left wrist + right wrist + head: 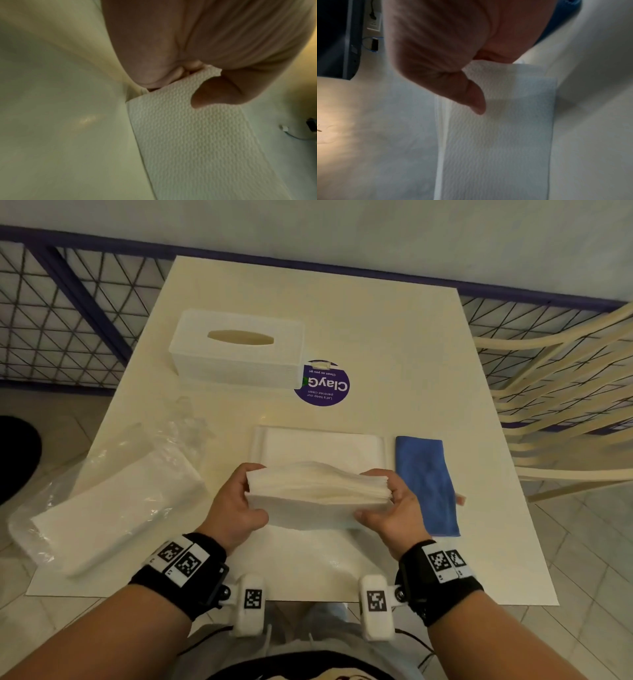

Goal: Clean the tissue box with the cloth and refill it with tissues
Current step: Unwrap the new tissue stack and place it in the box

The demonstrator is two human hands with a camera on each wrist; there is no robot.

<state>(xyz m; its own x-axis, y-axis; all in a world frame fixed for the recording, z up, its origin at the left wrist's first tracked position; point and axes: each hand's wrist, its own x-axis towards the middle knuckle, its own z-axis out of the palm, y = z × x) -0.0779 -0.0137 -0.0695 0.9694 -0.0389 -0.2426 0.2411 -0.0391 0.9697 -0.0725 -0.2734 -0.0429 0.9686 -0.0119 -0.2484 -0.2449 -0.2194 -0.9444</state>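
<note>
Both hands hold a stack of white tissues [317, 494] just above the near middle of the table. My left hand [236, 505] grips its left end, my right hand [394, 508] its right end, thumbs on the near side. In the wrist views the embossed tissue [188, 128] [501, 128] hangs under each thumb. Behind the stack lies the white base tray of the tissue box [318, 445]. The white box cover [239, 350] with its oval slot stands at the far left. A folded blue cloth [426, 484] lies right of my right hand.
An opened clear plastic pack of white tissues [113, 508] lies at the table's near left. A round purple sticker [323, 386] sits beside the box cover. A cream slatted chair [561, 412] stands right of the cream table [394, 337], and a blue mesh fence [68, 313] runs behind.
</note>
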